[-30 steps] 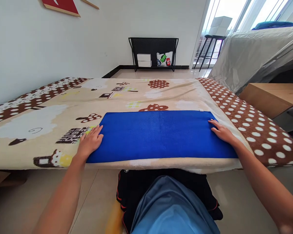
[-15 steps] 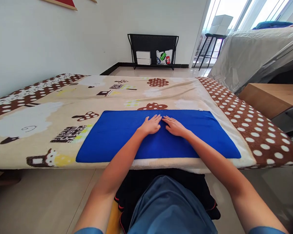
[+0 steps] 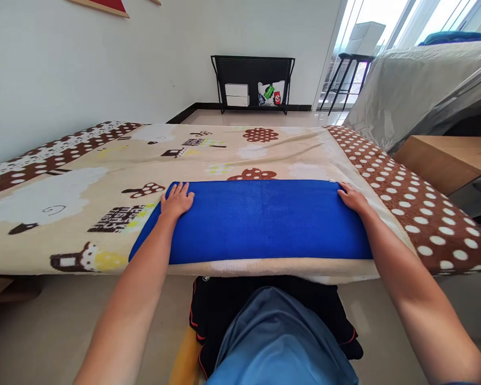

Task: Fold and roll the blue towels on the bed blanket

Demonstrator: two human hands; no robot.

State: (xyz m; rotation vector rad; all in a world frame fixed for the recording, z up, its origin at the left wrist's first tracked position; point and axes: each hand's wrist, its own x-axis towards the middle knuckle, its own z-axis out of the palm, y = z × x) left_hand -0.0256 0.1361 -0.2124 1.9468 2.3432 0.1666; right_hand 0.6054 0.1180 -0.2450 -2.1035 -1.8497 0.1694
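A blue rectangular cloth (image 3: pixel 264 219), perhaps a folded towel, lies flat along the near edge of a patterned blanket (image 3: pixel 208 160). On its far left corner rests my left hand (image 3: pixel 177 200), palm down with the fingers apart. My right hand (image 3: pixel 353 197) lies at the far right corner, its fingers spread over the edge close to a small white tag (image 3: pixel 332 181). Both hands are open and neither grips the fabric. The cloth's surface looks smooth between them.
A wooden box (image 3: pixel 444 160) stands right of the blanket, near furniture under a pale plastic cover (image 3: pixel 417 85). Farther back are a black stool (image 3: pixel 355 59) and a black rack (image 3: pixel 253 69) holding white boxes (image 3: pixel 237 95). A white wall (image 3: pixel 64 69) borders the left.
My hands have moved apart from the cloth's middle, the left one to the far left corner and the right one to the far right corner. The cloth stays in place.
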